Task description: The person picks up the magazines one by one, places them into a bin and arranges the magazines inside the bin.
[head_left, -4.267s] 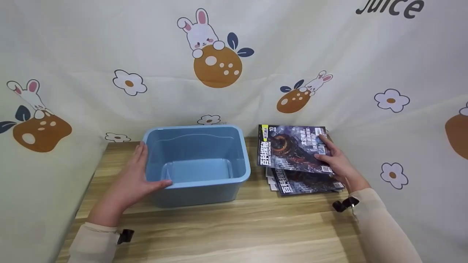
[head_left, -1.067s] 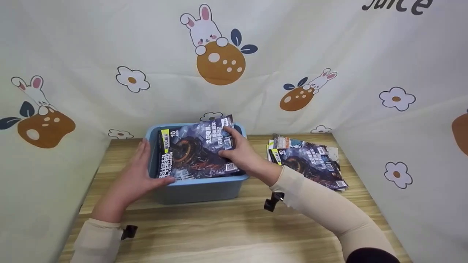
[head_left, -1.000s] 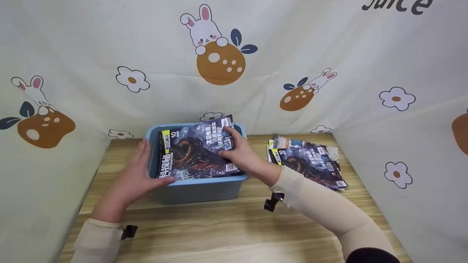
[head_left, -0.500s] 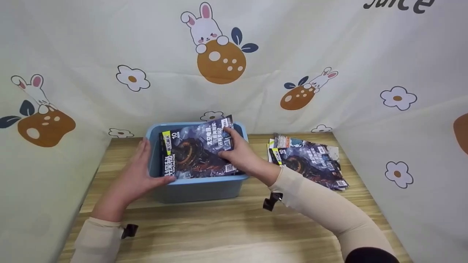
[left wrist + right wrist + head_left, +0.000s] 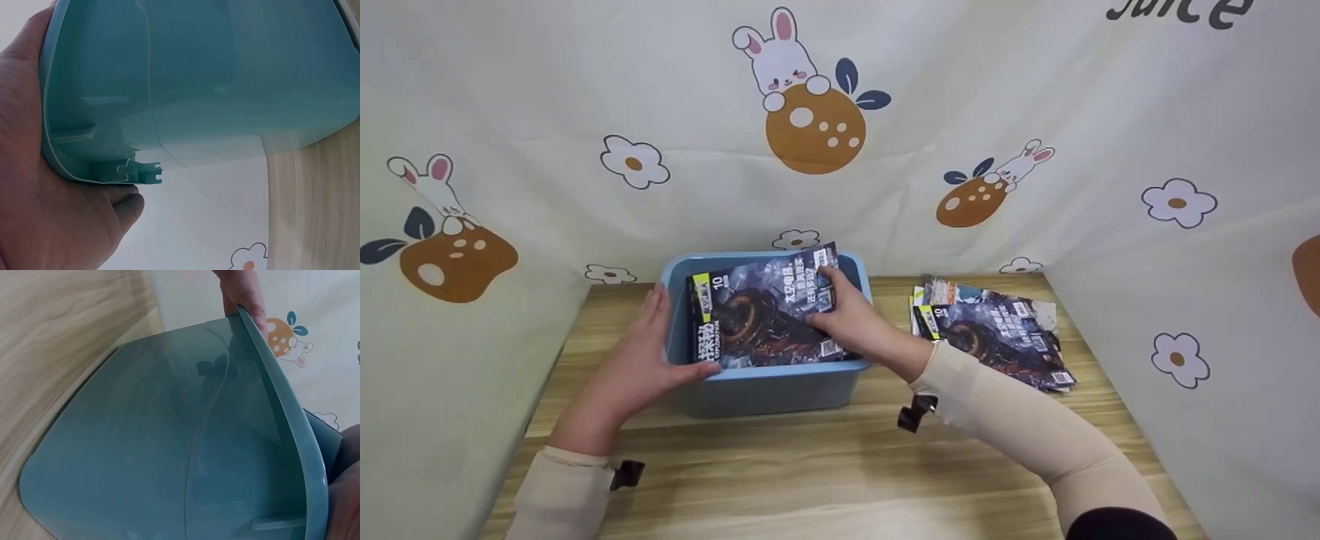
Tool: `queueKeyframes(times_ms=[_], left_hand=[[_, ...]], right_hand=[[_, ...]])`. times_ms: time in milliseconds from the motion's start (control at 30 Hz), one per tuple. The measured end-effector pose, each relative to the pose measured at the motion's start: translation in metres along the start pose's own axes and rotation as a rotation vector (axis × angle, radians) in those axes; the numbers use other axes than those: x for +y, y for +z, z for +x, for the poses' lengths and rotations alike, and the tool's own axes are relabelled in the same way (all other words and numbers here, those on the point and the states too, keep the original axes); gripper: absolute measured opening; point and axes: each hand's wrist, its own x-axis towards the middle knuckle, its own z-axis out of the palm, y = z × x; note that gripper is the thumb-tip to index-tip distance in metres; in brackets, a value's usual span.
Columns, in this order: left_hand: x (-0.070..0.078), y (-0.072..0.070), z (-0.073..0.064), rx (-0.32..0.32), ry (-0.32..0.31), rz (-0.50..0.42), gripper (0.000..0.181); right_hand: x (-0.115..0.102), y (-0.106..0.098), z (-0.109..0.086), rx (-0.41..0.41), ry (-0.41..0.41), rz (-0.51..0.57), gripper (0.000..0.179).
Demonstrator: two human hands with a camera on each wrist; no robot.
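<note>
A light-blue plastic storage bin point(image 5: 772, 394) stands on the table in the head view. My left hand point(image 5: 634, 360) grips its near left corner, thumb along the front rim and fingers down the left side. The left wrist view shows this hand point(image 5: 45, 169) around the bin's rim. My right hand point(image 5: 859, 319) holds a dark-covered magazine point(image 5: 765, 307) by its right edge, thumb on the cover. The magazine lies tilted in the bin's mouth, its far right corner above the rim. In the right wrist view the bin wall point(image 5: 140, 439) hides most of the magazine.
A loose stack of magazines point(image 5: 997, 337) lies on the wooden table point(image 5: 810, 480) right of the bin, under my right forearm's far side. A pale curtain point(image 5: 690, 90) with rabbits and oranges hangs close behind and at both sides.
My right hand has carried the magazine left from the stack into the bin's mouth. In the last second the magazine sinks slightly. My left hand stays on the bin.
</note>
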Motion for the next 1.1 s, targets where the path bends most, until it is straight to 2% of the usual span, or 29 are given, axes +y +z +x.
queueKeyframes(times_ms=[367,467,633,800,967,1100], left_hand=[[0.002,-0.002,-0.001,-0.004,-0.015,0.002,0.153],[0.002,-0.003,-0.002,-0.003,-0.006,0.006,0.153],[0.002,-0.001,-0.002,-0.004,-0.010,0.006,0.152],[0.003,-0.001,-0.002,-0.010,-0.012,-0.013,0.153],[0.005,-0.002,-0.003,-0.006,-0.026,-0.009,0.154],[0.004,-0.002,-0.003,-0.006,-0.028,-0.003,0.155]], right_hand=[[-0.003,0.002,-0.001,-0.065,-0.005,-0.062,0.089],[-0.003,0.001,-0.003,-0.065,-0.026,-0.079,0.083],[-0.003,-0.003,-0.008,-0.005,-0.117,-0.116,0.056],[-0.006,-0.016,-0.012,0.073,-0.198,-0.133,0.035],[-0.004,-0.036,-0.015,0.122,-0.241,-0.103,0.027],[0.009,-0.058,-0.019,0.197,-0.263,-0.104,0.021]])
